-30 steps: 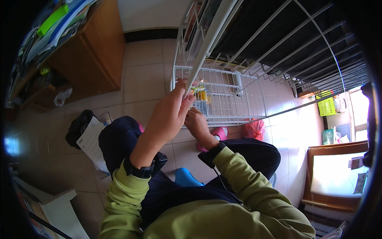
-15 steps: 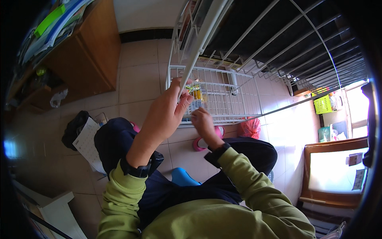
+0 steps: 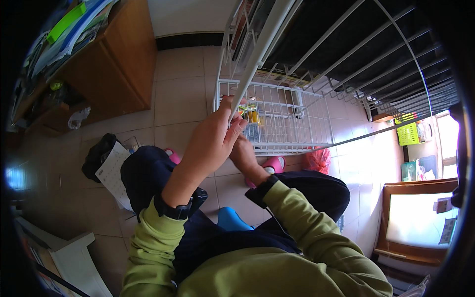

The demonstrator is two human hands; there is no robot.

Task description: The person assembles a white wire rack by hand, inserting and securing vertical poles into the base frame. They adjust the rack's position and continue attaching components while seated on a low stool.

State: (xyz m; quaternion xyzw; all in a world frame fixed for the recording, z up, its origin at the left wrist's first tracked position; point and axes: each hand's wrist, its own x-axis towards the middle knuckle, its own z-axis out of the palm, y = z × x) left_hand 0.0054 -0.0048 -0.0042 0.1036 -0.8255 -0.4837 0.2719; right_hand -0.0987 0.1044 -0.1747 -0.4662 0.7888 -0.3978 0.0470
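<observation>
My left hand (image 3: 210,138) is closed around the lower part of a white metal post (image 3: 255,62), the slanting upright of a white wire rack. Just below and to the right, my right hand (image 3: 244,157) meets it, fingers curled in behind the left thumb. Whatever the right fingers pinch there is hidden. Beyond both hands lies the rack's low wire basket (image 3: 277,147). Small packets (image 3: 255,119), some yellow, show through its wires.
Wire shelves (image 3: 341,54) with dark contents rise at the upper right. Pink slippers (image 3: 273,165) and a red plastic bag (image 3: 317,161) are on the tiled floor by the basket. A wooden cabinet (image 3: 123,64) stands left; a printed sheet (image 3: 116,173) leans near my left knee.
My right hand has moved left and up against my left hand, its fingertips passing out of sight. The left hand keeps its hold on the post. The view has shifted slightly.
</observation>
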